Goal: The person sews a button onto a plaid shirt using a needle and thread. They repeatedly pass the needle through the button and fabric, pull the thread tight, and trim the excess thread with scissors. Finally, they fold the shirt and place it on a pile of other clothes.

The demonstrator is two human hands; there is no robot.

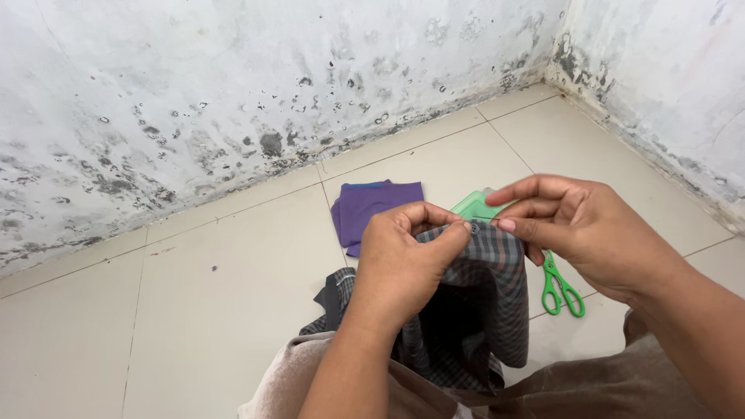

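My left hand (403, 264) grips the top edge of a dark plaid garment (489, 310) that hangs down over my lap. A small button sits on that edge between my thumb and forefinger. My right hand (578, 229) pinches at the same edge from the right, its thumb and forefinger closed together next to the button; whether a needle or thread is in them is too small to tell. The upper fingers of that hand are stretched out.
A folded purple cloth (372, 206) lies on the pale tiled floor (217, 295) behind the garment. Green-handled scissors (560, 289) lie to the right, below a light green flat case (475, 206). Stained white walls meet in the far right corner.
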